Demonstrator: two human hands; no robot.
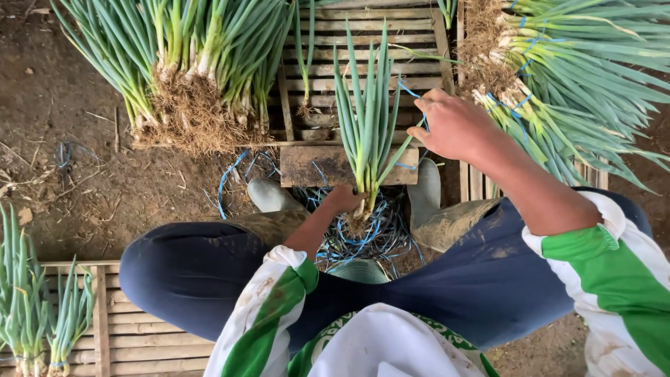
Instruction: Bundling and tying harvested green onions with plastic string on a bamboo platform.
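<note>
Low, left hand fisted around scallion bunch, right hand raised.

There is only one view, from a camera worn on the person's head. It looks almost straight down, close over the knees and both arms. It reaches the dirt ground and the wooden pallet just ahead.

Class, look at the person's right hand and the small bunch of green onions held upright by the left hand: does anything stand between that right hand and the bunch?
Nothing visible does. The left hand grips the bunch of green onions at its base, and the right hand is right beside the leaves, pulling a blue string that runs to them.
</note>
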